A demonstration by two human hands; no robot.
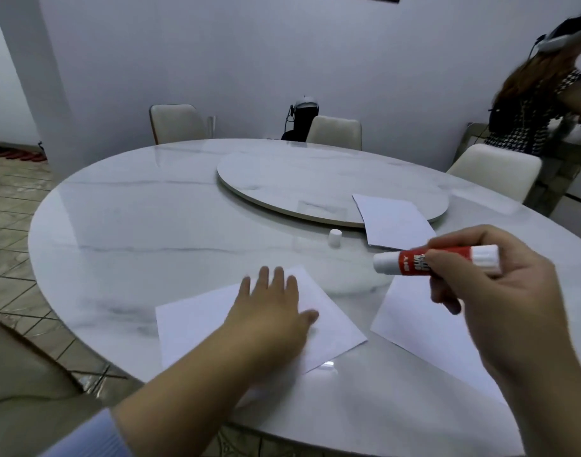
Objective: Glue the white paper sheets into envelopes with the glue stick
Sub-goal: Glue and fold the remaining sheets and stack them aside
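Note:
My left hand (272,311) lies flat, fingers spread, on a white paper sheet (196,321) near the table's front edge. My right hand (490,285) holds a red and white glue stick (414,262) sideways above the table, its uncapped end pointing left. A second white sheet (424,321) lies under and beside my right hand. A third sheet (394,222) rests farther back, partly on the turntable's rim. The small white cap (334,237) of the glue stick stands on the table between the sheets.
The round marble table (134,232) carries a raised turntable (299,183) in its middle. Several white chairs (335,131) stand around the far side. Another person (539,103) stands at the back right by a counter. Tiled floor lies to the left.

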